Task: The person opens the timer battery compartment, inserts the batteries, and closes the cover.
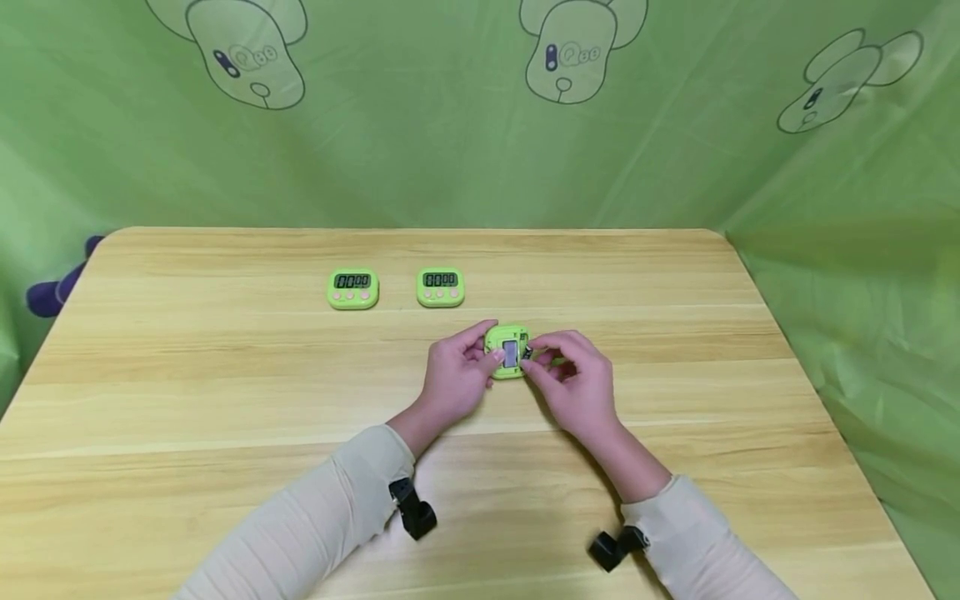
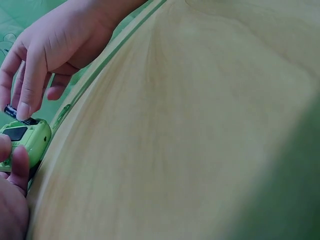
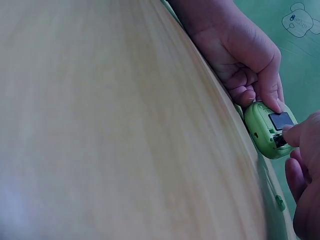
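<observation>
A green digital timer (image 1: 497,336) is held back side up by my left hand (image 1: 453,379), its thumb lying across the back. A dark rectangular patch marks the timer's back, beside an open battery slot. Thumb and fingers of my right hand (image 1: 581,387) pinch a small black cylindrical battery (image 2: 10,111) at the timer's right edge. The right wrist view shows the right thumb over the slot, hiding part of the battery (image 3: 279,140). Whether the battery is seated fully cannot be told.
Two more green timers, a left one (image 1: 352,289) and a right one (image 1: 440,287), lie screen up farther back on the wooden table (image 1: 225,375). A small green piece (image 3: 280,202) lies near the right hand. Green curtain (image 1: 420,150) stands behind the table.
</observation>
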Demonstrator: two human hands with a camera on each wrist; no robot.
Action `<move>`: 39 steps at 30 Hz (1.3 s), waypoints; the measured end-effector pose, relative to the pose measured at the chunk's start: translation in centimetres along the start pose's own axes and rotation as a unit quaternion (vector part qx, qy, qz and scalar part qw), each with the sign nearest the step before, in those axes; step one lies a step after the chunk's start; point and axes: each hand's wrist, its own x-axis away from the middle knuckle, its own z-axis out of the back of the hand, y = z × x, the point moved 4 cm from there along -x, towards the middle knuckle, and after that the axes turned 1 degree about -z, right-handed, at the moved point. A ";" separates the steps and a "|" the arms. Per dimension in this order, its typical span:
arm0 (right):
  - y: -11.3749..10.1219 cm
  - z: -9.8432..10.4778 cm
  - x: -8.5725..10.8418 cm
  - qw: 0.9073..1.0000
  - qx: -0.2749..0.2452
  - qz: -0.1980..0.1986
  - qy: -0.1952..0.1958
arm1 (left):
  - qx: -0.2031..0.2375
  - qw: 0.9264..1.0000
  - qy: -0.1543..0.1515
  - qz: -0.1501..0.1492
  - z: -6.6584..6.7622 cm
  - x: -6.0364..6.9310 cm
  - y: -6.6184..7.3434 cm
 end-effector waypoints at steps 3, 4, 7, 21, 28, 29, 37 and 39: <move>0.2 0.1 0.0 1.000 -0.025 0.004 0.014 | -0.007 1.000 0.003 -0.004 0.0 0.0 0.0; 0.3 0.2 0.1 0.999 -0.037 0.003 0.018 | -0.010 1.000 0.004 -0.005 0.0 0.0 0.1; 0.4 0.2 0.0 0.998 -0.059 -0.006 0.019 | -0.016 1.000 0.006 -0.008 0.0 -0.1 0.1; 0.5 -0.1 -0.2 0.998 -0.031 -0.046 -0.009 | -0.014 1.000 0.003 -0.002 0.0 -0.1 0.1; 0.5 -0.2 -0.2 0.997 -0.050 -0.057 -0.013 | -0.016 1.000 -0.001 -0.007 0.0 -0.1 -0.1; 0.5 -0.2 -0.1 0.997 -0.053 -0.058 -0.012 | -0.016 1.000 -0.001 -0.006 0.0 -0.1 -0.1; 1.1 0.1 0.0 0.991 -0.108 -0.072 0.021 | -0.012 1.000 0.005 -0.004 0.0 0.0 -0.1; 1.2 0.2 0.1 0.988 -0.127 -0.081 0.031 | -0.009 1.000 0.006 -0.006 0.0 0.0 0.0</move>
